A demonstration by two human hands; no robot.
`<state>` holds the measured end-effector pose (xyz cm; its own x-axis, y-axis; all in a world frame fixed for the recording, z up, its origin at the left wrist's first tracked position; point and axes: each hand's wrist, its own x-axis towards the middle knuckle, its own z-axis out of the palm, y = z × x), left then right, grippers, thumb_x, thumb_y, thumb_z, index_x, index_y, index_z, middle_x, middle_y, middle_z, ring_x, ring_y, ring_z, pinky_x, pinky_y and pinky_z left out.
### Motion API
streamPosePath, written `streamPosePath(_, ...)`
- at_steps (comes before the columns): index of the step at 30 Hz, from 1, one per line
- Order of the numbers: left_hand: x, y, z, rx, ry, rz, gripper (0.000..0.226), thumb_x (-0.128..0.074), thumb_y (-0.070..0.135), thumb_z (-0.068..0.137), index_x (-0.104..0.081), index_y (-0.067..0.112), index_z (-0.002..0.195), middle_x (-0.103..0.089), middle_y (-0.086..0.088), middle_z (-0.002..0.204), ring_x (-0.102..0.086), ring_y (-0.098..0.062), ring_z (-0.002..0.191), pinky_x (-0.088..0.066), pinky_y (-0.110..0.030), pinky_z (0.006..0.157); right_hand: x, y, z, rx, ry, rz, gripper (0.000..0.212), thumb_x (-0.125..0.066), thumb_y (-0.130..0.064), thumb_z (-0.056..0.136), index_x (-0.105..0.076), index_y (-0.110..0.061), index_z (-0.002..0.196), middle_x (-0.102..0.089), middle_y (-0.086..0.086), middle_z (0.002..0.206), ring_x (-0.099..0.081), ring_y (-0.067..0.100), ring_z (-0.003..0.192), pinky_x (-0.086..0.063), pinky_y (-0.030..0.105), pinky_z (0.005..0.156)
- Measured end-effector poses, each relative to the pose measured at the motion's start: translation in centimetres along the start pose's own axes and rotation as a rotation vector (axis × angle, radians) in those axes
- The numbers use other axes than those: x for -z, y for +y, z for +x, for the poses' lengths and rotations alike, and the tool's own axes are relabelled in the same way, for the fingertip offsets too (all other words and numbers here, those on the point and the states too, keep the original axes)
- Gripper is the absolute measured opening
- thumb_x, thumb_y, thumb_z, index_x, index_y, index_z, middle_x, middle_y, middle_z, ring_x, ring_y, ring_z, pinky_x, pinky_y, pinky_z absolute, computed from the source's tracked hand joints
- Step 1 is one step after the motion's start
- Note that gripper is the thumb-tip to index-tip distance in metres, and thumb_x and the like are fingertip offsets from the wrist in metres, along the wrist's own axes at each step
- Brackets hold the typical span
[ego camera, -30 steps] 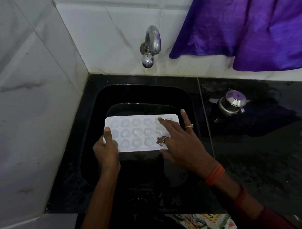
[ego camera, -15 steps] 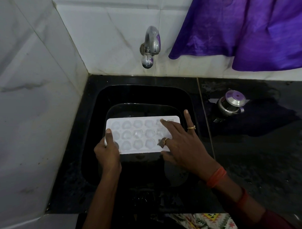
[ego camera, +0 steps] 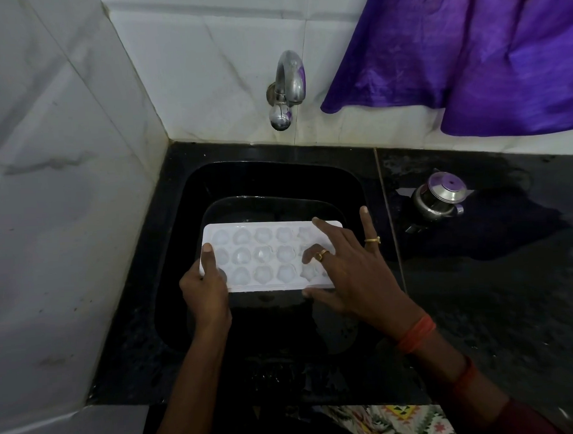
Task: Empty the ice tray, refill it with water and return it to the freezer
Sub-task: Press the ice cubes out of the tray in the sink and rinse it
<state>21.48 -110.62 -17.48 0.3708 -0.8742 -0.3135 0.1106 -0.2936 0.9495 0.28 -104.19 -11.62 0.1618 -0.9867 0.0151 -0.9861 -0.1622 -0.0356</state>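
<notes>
Dim overall, shadows soft. White tiles (ego camera: 208, 73) beyond hands brightest; ice tray (ego camera: 263, 247) between left hand (ego camera: 203, 291) and right hand (ego camera: 355, 273) pale, cells hazy. Sink (ego camera: 193, 194) beneath hands near-black, detail lost. Small glare on tap (ego camera: 287, 87). Wide-angle bend at edges.

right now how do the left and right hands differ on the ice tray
The left hand grips the left end of the ice tray, thumb on top; the right hand lies spread across its right end. The right hand wears gold rings; the left hand shows none. Both hands touch the tray above the black sink.
</notes>
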Motion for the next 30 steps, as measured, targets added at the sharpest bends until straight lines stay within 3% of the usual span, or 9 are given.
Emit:
streamPosePath(4,-0.2,0.1,-0.1,-0.006,0.002,0.005,0.052,-0.058,0.035,0.101,-0.039,0.025,0.054,-0.033,0.011,0.045,-0.029,-0.006,0.042,-0.031,-0.023,0.046,-0.3,-0.2,0.3,-0.017,-0.037,-0.002,0.072,-0.041,-0.081,0.077,-0.068,-0.027,0.117,-0.044,0.013,0.153,-0.044,0.025,0.141,0.008,0.061,0.121)
streamPosePath(13,-0.2,0.1,-0.2,-0.003,0.010,0.022,0.050,-0.058,0.036,0.101,-0.042,0.023,0.056,-0.034,0.011,0.045,-0.031,-0.005,0.042,-0.033,-0.021,0.044,-1.1,-0.3,0.7,-0.058,-0.051,-0.029,0.078,-0.048,-0.084,0.072,-0.067,-0.023,0.117,-0.041,0.015,0.155,-0.043,0.028,0.141,0.008,0.060,0.121)
streamPosePath(19,-0.1,0.2,-0.1,-0.021,0.018,0.024,0.050,-0.058,0.035,0.101,-0.039,0.023,0.056,-0.031,0.006,0.049,-0.028,-0.006,0.042,-0.029,-0.020,0.041,-1.5,-0.2,0.8,-0.026,-0.073,-0.035,0.083,-0.034,-0.084,0.079,-0.068,-0.024,0.123,-0.040,0.018,0.156,-0.041,0.029,0.143,0.003,0.063,0.121)
streamPosePath(23,-0.2,0.1,-0.2,-0.016,0.010,0.018,0.051,-0.058,0.034,0.102,-0.039,0.023,0.055,-0.032,0.009,0.046,-0.029,-0.005,0.042,-0.030,-0.020,0.042,-1.3,0.1,0.9,-0.019,-0.060,-0.067,0.081,-0.038,-0.084,0.078,-0.069,-0.025,0.122,-0.040,0.016,0.156,-0.043,0.028,0.142,0.004,0.064,0.121)
streamPosePath(27,-0.4,0.1,-0.1,-0.022,-0.001,0.034,0.054,-0.057,0.036,0.102,-0.034,0.020,0.056,-0.031,0.010,0.044,-0.027,-0.007,0.042,-0.028,-0.022,0.044,-1.0,0.1,1.1,-0.022,-0.030,-0.096,0.074,-0.058,-0.082,0.070,-0.071,-0.027,0.117,-0.043,0.014,0.154,-0.046,0.027,0.139,0.006,0.062,0.121)
streamPosePath(30,-0.4,0.2,0.0,-0.027,-0.001,0.030,0.055,-0.057,0.035,0.102,-0.031,0.019,0.057,-0.029,0.012,0.042,-0.025,-0.005,0.041,-0.026,-0.021,0.043,-1.1,0.2,1.1,0.002,-0.026,-0.107,0.074,-0.054,-0.083,0.074,-0.072,-0.025,0.117,-0.046,0.015,0.152,-0.047,0.027,0.138,0.004,0.063,0.121)
